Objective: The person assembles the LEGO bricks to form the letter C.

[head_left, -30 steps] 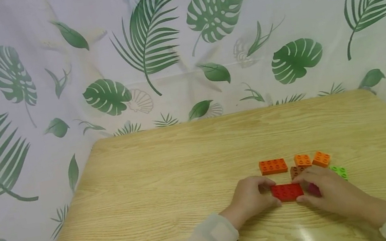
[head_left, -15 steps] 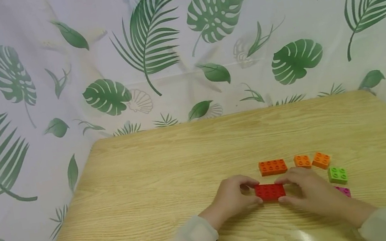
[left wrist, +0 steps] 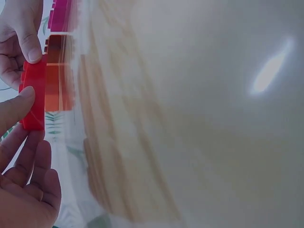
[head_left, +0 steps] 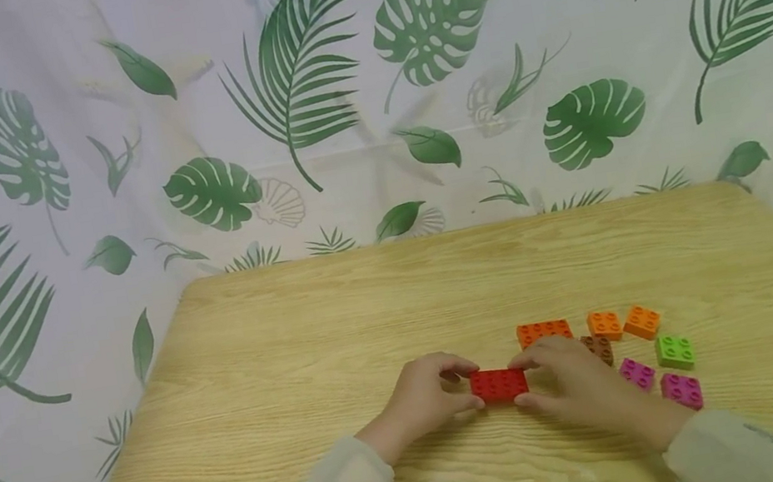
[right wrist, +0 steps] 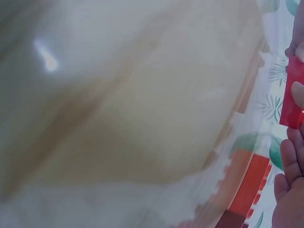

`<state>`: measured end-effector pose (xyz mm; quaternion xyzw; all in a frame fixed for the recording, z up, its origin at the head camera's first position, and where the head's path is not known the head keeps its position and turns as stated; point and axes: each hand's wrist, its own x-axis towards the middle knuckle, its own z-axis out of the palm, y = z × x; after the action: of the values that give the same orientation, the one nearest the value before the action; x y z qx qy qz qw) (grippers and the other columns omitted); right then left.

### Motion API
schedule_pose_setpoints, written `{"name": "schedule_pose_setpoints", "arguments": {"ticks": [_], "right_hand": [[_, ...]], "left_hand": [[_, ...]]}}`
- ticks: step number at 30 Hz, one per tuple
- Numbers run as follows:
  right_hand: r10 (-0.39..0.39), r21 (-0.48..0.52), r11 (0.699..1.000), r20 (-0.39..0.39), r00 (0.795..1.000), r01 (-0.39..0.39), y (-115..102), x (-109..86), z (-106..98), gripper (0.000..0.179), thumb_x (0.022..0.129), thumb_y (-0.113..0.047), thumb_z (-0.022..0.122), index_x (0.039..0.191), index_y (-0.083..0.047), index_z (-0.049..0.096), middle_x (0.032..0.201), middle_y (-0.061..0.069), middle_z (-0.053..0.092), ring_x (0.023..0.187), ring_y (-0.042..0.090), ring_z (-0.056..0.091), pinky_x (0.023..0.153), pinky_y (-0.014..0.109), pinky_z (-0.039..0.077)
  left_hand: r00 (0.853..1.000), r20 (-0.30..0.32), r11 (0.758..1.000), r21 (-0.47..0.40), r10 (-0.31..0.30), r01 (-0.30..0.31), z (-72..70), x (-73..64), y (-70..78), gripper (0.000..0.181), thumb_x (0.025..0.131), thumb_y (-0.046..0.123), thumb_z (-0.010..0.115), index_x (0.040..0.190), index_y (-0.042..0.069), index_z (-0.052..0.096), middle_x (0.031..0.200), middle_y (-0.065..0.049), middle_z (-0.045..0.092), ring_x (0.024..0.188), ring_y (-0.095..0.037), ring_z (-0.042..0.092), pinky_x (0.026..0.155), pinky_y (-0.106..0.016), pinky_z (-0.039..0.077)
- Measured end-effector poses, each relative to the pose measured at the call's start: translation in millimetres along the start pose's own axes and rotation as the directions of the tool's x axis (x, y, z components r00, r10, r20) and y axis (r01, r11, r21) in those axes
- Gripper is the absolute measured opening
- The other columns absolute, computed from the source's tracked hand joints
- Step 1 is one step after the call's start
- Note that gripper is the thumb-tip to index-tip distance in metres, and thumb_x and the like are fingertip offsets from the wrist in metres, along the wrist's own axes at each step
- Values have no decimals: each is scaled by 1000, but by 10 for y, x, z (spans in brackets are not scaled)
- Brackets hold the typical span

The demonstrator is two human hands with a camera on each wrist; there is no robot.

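Observation:
A red two-by-four toy building brick (head_left: 499, 385) is held level between both hands, studs up, near the middle of the table. My left hand (head_left: 423, 402) pinches its left end with thumb and fingers. At the right end, my right hand (head_left: 579, 383) grips it the same way. In the left wrist view the brick (left wrist: 38, 95) stands on edge at the far left, a thumb on its side. The right wrist view catches only part of the brick (right wrist: 290, 102) and of the right hand (right wrist: 290, 202) at its right border.
Right of and behind the hands lie an orange-red long brick (head_left: 543, 331), two small orange bricks (head_left: 604, 325), a brown one (head_left: 599, 351), a green one (head_left: 675, 351) and two magenta ones (head_left: 681, 391). The wooden table (head_left: 309, 329) meets a leaf-print cloth (head_left: 333, 98) behind.
Both hands have moved left together, carrying the red brick. The brown and magenta bricks, covered to varying degrees by the right hand before, show now at its right.

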<state>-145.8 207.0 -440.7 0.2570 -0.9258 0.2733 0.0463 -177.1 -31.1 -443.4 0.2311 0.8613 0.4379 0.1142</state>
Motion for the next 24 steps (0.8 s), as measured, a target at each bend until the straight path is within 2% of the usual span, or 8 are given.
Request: {"name": "schedule_pose_setpoints", "arguments": {"ticks": [3,9,13,24], "right_hand": [[10,18,1000,21,1000,-11,-36,52,46,34,83,-35,75,111,-18,66,110,-3,62,104,23,56,90,51,44],[-33,39,999,43,999,32,-121,140,118,32,83,-36,74,109,-18,66,104,-9,61,99,16,56,88,44,46],[-49,43,998,52,997,47,-182,171,153,32,83,-37,74,107,-16,67,102,-8,60,97,16,56,87,44,45],[-50,22,999,67,996,49,-227,248,238,35,80,-32,77,107,-13,67,102,-6,62,99,17,56,90,44,44]], "left_hand": [[1000,0,1000,16,-12,12,-65,-43,-36,35,74,19,84,107,13,72,104,7,66,92,-10,58,80,-25,48],[1000,-3,999,53,-1,2,-165,-127,-105,34,74,18,83,106,12,72,104,6,66,93,-11,58,82,-27,48],[1000,9,998,59,-10,10,-224,-178,-118,35,75,18,83,107,11,71,105,4,67,95,-13,59,84,-29,47],[999,19,996,81,-40,38,-287,-211,-168,35,75,20,83,106,10,71,105,1,67,102,-18,59,91,-37,45]]}}
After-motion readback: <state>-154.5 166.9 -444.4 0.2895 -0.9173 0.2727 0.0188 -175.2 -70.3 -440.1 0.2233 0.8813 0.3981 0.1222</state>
